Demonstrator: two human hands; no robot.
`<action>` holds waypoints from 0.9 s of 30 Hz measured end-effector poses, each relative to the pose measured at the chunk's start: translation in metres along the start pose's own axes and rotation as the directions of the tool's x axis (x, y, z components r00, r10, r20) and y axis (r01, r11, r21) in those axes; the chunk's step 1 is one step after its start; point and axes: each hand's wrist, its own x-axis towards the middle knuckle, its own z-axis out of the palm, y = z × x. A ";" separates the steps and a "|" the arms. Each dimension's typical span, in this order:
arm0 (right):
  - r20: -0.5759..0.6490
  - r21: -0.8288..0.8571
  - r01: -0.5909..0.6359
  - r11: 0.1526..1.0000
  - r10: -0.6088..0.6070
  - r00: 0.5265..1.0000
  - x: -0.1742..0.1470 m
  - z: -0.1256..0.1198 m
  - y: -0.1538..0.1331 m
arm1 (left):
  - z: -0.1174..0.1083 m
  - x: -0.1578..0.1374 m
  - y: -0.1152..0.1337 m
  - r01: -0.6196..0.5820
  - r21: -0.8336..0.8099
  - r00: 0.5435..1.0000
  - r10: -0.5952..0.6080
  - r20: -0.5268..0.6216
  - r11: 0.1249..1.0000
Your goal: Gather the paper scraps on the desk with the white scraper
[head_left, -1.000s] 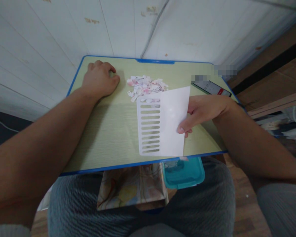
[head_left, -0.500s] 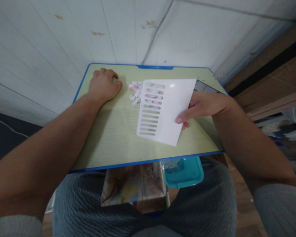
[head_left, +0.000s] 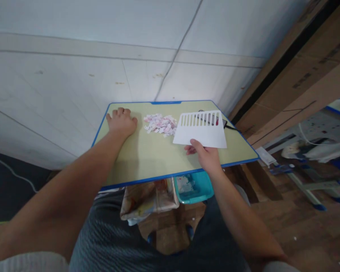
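Observation:
My right hand point(head_left: 202, 151) grips a thin white plastic scraper point(head_left: 201, 136) by its solid edge, thumb on top. The scraper is held above the right part of the small table point(head_left: 155, 162), its row of slots toward the wall. Just left of it lies a heap of torn paper scraps point(head_left: 160, 124), white with pink print. On the table's left side my left hand point(head_left: 121, 122) rests palm down, fingers apart and holding nothing. Partly hidden behind the slots is a flat dark-edged device point(head_left: 223, 122) with a black cable.
Below the table's front edge hang or stand a teal plastic bin point(head_left: 195, 190) holding some scraps and a patterned fabric-lined box point(head_left: 147, 200). A white wall point(head_left: 82, 87) with a grey cable borders the back. Large cardboard boxes point(head_left: 294, 79) stand at right.
My right hand has turned the scraper, so its slots now point toward the wall instead of left, and moved it right of the scraps. The view has shifted; my left hand still rests on the table.

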 end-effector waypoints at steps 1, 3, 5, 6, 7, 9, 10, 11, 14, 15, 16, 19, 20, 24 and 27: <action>-0.026 0.006 0.006 1.000 -0.006 1.000 0.003 -0.001 0.002 | -0.002 -0.007 0.000 0.031 -0.001 0.999 -0.031 0.012 1.000; -0.055 0.005 0.021 1.000 -0.020 0.998 0.011 -0.002 0.003 | -0.004 -0.021 -0.002 0.068 -0.010 0.996 -0.067 0.060 0.998; -0.072 -0.011 0.035 0.999 -0.036 0.997 0.018 -0.004 0.002 | -0.007 -0.032 -0.005 0.074 -0.020 0.993 -0.072 0.090 0.997; -0.078 -0.021 0.042 0.999 -0.044 0.996 0.022 -0.006 0.002 | -0.008 -0.035 -0.007 0.071 -0.024 0.992 -0.068 0.102 0.997; -0.082 -0.033 0.050 0.998 -0.053 0.995 0.025 -0.008 0.002 | -0.010 -0.037 -0.009 0.066 -0.026 0.991 -0.062 0.114 0.998; -0.083 -0.053 0.067 0.996 -0.071 0.994 0.032 -0.012 0.002 | -0.013 -0.035 -0.011 0.059 -0.030 0.989 -0.055 0.135 0.998; -0.075 -0.063 0.075 0.995 -0.080 0.994 0.036 -0.014 0.002 | -0.014 -0.033 -0.011 0.061 -0.032 0.989 -0.056 0.140 0.998; -0.061 -0.072 0.084 0.994 -0.088 0.994 0.040 -0.016 0.003 | -0.015 -0.029 -0.012 0.066 -0.034 0.988 -0.060 0.142 0.997; 0.032 -0.103 0.111 0.989 -0.108 0.994 0.056 -0.019 0.001 | -0.014 -0.013 -0.010 0.096 -0.052 0.987 -0.088 0.136 0.994; 0.070 -0.113 0.121 0.986 -0.113 0.991 0.063 -0.019 -0.001 | -0.012 -0.006 -0.009 0.104 -0.062 0.987 -0.095 0.132 0.993; 0.106 -0.123 0.131 0.984 -0.119 0.987 0.071 -0.020 -0.004 | -0.009 0.000 -0.009 0.107 -0.070 0.987 -0.097 0.129 0.992; 0.192 -0.155 0.174 0.973 -0.143 0.971 0.098 -0.019 -0.017 | 0.001 0.021 -0.006 0.098 -0.087 0.990 -0.088 0.114 0.991; 0.217 -0.167 0.191 0.967 -0.153 0.964 0.108 -0.017 -0.022 | 0.005 0.028 -0.005 0.090 -0.090 0.991 -0.080 0.109 0.992; 0.303 -0.185 0.252 0.950 -0.188 0.934 0.141 0.000 -0.032 | 0.017 0.053 -0.003 0.052 -0.085 0.995 -0.045 0.085 0.995; 0.335 -0.166 0.262 0.951 -0.196 0.922 0.154 0.015 -0.029 | 0.024 0.062 -0.002 0.001 -0.054 0.998 0.003 0.063 0.999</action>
